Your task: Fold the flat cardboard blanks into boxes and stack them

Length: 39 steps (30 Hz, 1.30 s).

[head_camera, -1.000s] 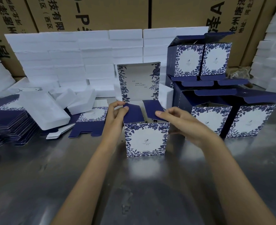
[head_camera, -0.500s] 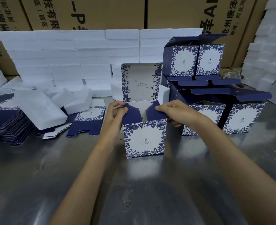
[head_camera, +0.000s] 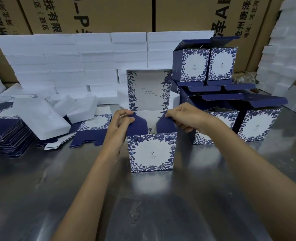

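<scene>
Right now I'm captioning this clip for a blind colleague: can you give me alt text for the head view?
Two bare hands, left hand and right hand, each pinch a navy side flap of an upright blue-and-white floral box on a steel table, its lid standing open. Flat blanks lie at left, finished boxes are stacked at right, and white foam blocks fill the back.

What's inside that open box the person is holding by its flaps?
Inside the box, between the two navy side flaps pinched by the left hand and right hand, only pale inner wall shows. The front panel hides the bottom, so any contents cannot be seen.
</scene>
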Motion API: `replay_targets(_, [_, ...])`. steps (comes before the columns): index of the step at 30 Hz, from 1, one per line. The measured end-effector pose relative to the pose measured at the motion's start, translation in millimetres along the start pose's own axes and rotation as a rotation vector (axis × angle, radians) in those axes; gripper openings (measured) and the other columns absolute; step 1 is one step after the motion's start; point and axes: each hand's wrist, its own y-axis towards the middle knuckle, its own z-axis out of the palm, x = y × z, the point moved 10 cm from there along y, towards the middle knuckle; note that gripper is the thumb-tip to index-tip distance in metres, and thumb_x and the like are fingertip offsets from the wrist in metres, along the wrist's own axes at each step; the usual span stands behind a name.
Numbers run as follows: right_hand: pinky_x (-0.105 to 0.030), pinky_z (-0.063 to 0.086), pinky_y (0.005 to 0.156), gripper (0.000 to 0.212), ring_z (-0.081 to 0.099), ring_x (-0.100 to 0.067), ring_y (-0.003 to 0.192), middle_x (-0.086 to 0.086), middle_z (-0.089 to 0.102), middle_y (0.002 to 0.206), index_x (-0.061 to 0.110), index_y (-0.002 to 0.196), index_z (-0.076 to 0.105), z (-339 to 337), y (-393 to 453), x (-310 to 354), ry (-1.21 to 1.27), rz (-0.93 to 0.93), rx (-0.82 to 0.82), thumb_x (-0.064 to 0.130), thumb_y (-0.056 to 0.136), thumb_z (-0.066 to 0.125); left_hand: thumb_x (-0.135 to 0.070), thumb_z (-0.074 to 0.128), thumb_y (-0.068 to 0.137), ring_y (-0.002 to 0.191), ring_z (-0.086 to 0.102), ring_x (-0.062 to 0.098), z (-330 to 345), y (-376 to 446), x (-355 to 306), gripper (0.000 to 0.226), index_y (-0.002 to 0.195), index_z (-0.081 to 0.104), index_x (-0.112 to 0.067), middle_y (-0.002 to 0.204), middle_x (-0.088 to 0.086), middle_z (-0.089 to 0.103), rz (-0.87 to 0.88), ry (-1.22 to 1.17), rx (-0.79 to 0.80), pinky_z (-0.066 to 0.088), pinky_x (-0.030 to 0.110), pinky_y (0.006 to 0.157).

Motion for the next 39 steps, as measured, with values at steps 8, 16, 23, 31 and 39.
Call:
replay_targets(8, [-0.021, 0.020, 0.043, 0.038, 0.028, -0.015, 0.049, 0.000, 0.036, 0.059, 0.024, 0.066, 0.037, -0.8, 5.0, -11.0, 0.157, 0.036, -0.126, 0.026, 0.099, 0.057, -0.022, 0.062, 0.093, 0.084, 0.072, 0.013, 0.5, -1.1, -1.4, 0.041, 0.126, 0.053, -0.045, 0.097, -0.006, 0.074, -0.002, -0.021, -0.002, 0.056, 0.024, 0.071])
replay_targets(16, [-0.021, 0.042, 0.046, 0.027, 0.054, -0.012, 0.062, 0.005, 0.062, 0.074, 0.031, 0.084, 0.078, -14.4, 0.5, -10.2, 0.517, -0.116, -0.233, 0.009, 0.090, 0.064, -0.036, 0.064, 0.081, 0.109, 0.067, 0.014, 6.9, -5.0, -1.4, 0.033, 0.109, 0.066, -0.054, 0.125, 0.002, 0.067, -0.062, 0.023, 0.001, 0.050, 0.037, 0.098])
replay_targets(23, [-0.020, 0.048, 0.060, 0.026, 0.059, -0.006, 0.071, 0.015, 0.069, 0.076, 0.028, 0.077, 0.079, -16.3, -7.2, -19.1, 0.304, -0.069, -0.242, 0.031, 0.091, 0.058, -0.043, 0.056, 0.089, 0.100, 0.067, 0.006, -2.8, -5.6, -11.5, 0.024, 0.103, 0.073, -0.032, 0.109, -0.013, 0.072, -0.037, 0.145, -0.050, 0.048, 0.036, 0.090])
replay_targets(31, [-0.024, 0.048, 0.076, 0.017, 0.060, -0.013, 0.086, 0.004, 0.072, 0.098, 0.022, 0.099, 0.062, 7.8, 3.9, 26.5, 0.168, -0.134, -0.172, 0.009, 0.095, 0.052, -0.021, 0.051, 0.094, 0.084, 0.059, 0.003, 19.5, 13.3, -41.7, 0.020, 0.109, 0.062, -0.028, 0.104, -0.009, 0.063, -0.038, 0.558, 0.004, 0.042, 0.021, 0.066])
replay_targets(39, [-0.025, 0.041, 0.066, 0.024, 0.053, -0.017, 0.083, 0.001, 0.061, 0.088, 0.011, 0.092, 0.061, 31.7, 12.7, 41.8, -0.251, -0.152, -0.134, 0.030, 0.103, 0.052, -0.024, 0.047, 0.103, 0.097, 0.055, 0.019, 46.1, 28.3, -40.6, 0.022, 0.108, 0.063, -0.011, 0.103, -0.001, 0.061, -0.026, 0.825, 0.025, 0.038, 0.027, 0.077])
